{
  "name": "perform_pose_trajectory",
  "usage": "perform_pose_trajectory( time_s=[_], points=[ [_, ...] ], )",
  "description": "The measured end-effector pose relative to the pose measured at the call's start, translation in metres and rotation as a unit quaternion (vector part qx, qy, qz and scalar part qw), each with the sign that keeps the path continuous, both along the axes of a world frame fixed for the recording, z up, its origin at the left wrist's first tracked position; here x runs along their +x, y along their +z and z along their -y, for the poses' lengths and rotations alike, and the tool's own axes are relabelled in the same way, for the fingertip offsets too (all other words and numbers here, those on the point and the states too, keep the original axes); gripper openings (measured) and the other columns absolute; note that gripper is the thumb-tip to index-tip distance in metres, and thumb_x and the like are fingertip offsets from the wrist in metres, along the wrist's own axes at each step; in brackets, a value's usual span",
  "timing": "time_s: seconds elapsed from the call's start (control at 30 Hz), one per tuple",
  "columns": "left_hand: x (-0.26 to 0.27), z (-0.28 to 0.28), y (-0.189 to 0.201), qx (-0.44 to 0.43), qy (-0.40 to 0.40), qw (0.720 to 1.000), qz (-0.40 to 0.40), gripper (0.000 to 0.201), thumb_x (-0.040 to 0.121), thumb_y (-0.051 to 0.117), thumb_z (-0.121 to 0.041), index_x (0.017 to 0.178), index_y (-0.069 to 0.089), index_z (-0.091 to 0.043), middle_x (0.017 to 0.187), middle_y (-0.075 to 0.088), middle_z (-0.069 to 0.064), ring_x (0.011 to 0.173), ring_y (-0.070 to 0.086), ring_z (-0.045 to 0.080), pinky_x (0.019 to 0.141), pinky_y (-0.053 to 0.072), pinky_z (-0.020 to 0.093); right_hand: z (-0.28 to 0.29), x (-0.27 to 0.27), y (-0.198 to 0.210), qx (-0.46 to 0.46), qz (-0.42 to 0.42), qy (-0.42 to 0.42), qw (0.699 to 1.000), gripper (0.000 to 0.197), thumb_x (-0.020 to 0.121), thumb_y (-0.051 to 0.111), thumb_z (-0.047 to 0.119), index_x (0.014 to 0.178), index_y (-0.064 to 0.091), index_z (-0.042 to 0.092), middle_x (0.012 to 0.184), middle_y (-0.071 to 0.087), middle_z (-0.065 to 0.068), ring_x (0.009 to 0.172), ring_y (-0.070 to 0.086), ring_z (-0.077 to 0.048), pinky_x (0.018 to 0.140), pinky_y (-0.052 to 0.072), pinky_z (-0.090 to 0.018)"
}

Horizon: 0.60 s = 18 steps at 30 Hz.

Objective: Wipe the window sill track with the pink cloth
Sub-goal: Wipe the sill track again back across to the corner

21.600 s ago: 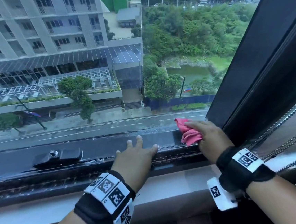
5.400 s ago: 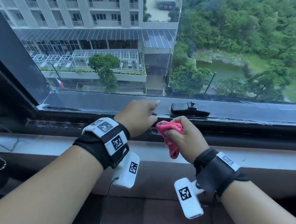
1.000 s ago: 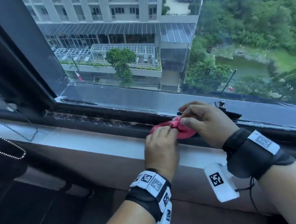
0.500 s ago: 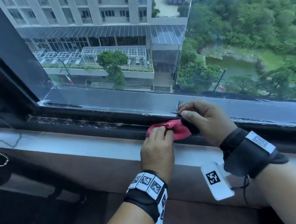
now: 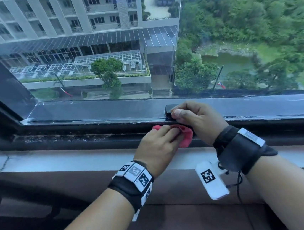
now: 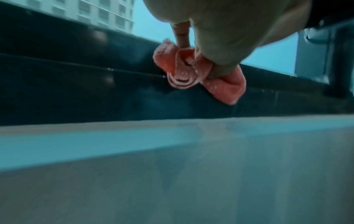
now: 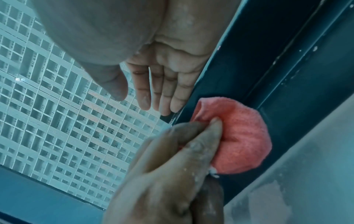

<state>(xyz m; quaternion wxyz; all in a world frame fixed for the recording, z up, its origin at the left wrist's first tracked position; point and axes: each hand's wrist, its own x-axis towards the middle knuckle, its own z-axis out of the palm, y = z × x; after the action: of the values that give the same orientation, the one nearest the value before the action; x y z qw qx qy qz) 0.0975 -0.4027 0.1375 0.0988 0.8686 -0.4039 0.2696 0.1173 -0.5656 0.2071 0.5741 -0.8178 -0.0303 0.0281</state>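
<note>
Rolled pink cloth (image 6: 182, 71) underside, wrist-only.

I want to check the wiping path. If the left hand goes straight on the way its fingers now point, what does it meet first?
Most likely the window sill track: the left hand grips the pink cloth and points into the dark channel. Beyond it stands the window frame. Depth is unclear.

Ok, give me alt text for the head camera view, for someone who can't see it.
The left hand pinches a bunched pink cloth in the dark, grimy window sill track, while the right hand rests on the black window latch beside it. Buildings and trees lie far below the glass.
</note>
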Motion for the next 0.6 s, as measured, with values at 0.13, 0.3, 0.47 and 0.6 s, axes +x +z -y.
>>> perform_pose_trajectory(
  time_s=[0.13, 0.3, 0.47, 0.6],
  points=[
    [0.013, -0.021, -0.006, 0.075, 0.029, 0.996, -0.039, 0.024, 0.094, 0.050, -0.007, 0.106, 0.070, -0.013, 0.103, 0.068, 0.002, 0.090, 0.062, 0.028, 0.067, 0.049, 0.043, -0.004, 0.009, -0.005, -0.028, 0.024, 0.007, 0.999, 0.028, 0.078, 0.059, 0.044, 0.086, 0.069, 0.019, 0.083, 0.070, 0.001, 0.080, 0.064, -0.016, 0.084, 0.052, -0.044],
    [0.024, -0.054, 0.021, 0.030, 0.040, 0.998, 0.024, 0.020, 0.090, 0.061, -0.003, 0.103, 0.073, -0.014, 0.103, 0.071, -0.002, 0.088, 0.062, 0.024, 0.075, 0.054, 0.037, -0.010, 0.015, -0.004, -0.060, 0.032, 0.006, 0.998, 0.025, 0.080, 0.059, 0.043, 0.084, 0.069, 0.020, 0.081, 0.068, 0.002, 0.076, 0.059, -0.009, 0.082, 0.050, -0.039],
    [0.032, -0.064, 0.003, 0.107, -0.005, 0.993, 0.039, 0.033, 0.099, 0.041, -0.004, 0.117, 0.067, -0.011, 0.106, 0.068, 0.001, 0.090, 0.062, 0.027, 0.068, 0.049, 0.041, -0.021, 0.020, -0.005, -0.130, 0.063, 0.025, 0.989, 0.022, 0.082, 0.060, 0.043, 0.082, 0.067, 0.022, 0.086, 0.063, 0.005, 0.079, 0.058, -0.007, 0.073, 0.045, -0.022],
    [0.041, -0.101, -0.005, 0.075, 0.101, 0.992, -0.025, 0.020, 0.084, 0.062, -0.004, 0.096, 0.071, -0.018, 0.092, 0.068, -0.003, 0.081, 0.056, 0.025, 0.063, 0.049, 0.040, -0.029, 0.022, 0.001, -0.202, 0.074, 0.042, 0.976, 0.012, 0.086, 0.062, 0.033, 0.083, 0.067, 0.022, 0.087, 0.061, 0.009, 0.081, 0.058, -0.007, 0.075, 0.047, -0.024]
  ],
)
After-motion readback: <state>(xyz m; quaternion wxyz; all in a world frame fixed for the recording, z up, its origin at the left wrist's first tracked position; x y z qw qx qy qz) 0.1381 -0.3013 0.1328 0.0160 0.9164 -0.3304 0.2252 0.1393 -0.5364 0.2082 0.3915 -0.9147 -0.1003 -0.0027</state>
